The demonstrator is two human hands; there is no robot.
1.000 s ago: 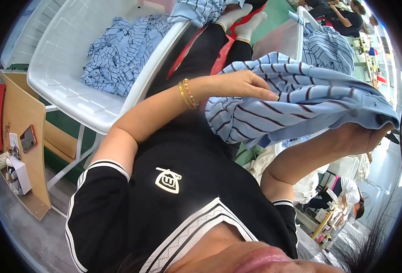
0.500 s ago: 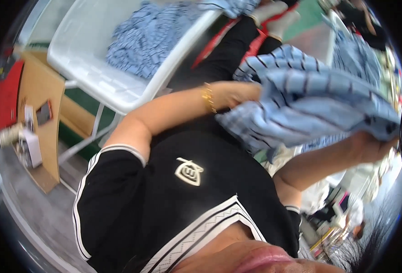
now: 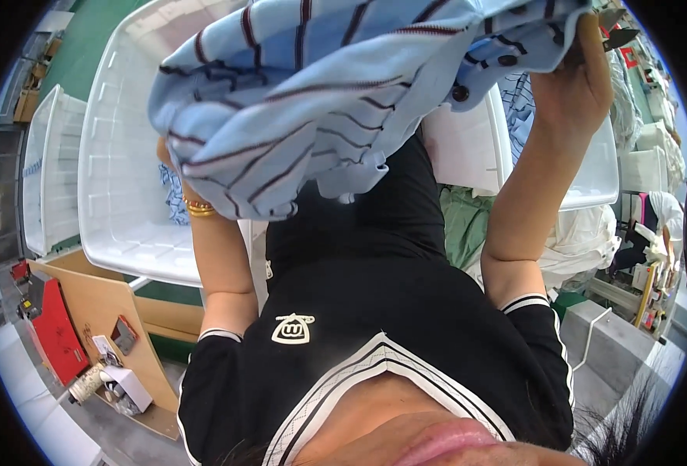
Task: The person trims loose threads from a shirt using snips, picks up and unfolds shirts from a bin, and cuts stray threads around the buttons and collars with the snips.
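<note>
A light blue shirt [image 3: 297,109] with dark stripes and dark buttons is held up in front of me, spread between my two hands. My right hand [image 3: 584,70] is closed at its buttoned edge, at the upper right. Two pointed metal blades, like those of thread snips [image 3: 621,37], stick out beyond that hand; their handle is hidden. On the left, the cloth covers most of my left hand [image 3: 171,161], which grips the shirt's other side. A gold bracelet is on that wrist. The shirt's lower folds hang loose above my lap.
A large white plastic bin [image 3: 126,225] with blue striped cloth in it stands at the left. Another white bin [image 3: 475,147] with similar cloth is on the right. Green cloth [image 3: 466,225] and white cloth [image 3: 580,241] lie beside me. A wooden stand [image 3: 153,365] is at lower left.
The shirt has moved left and up and is now spread across my front. My left hand has gone left behind the cloth, my right hand up. The view has turned, too.
</note>
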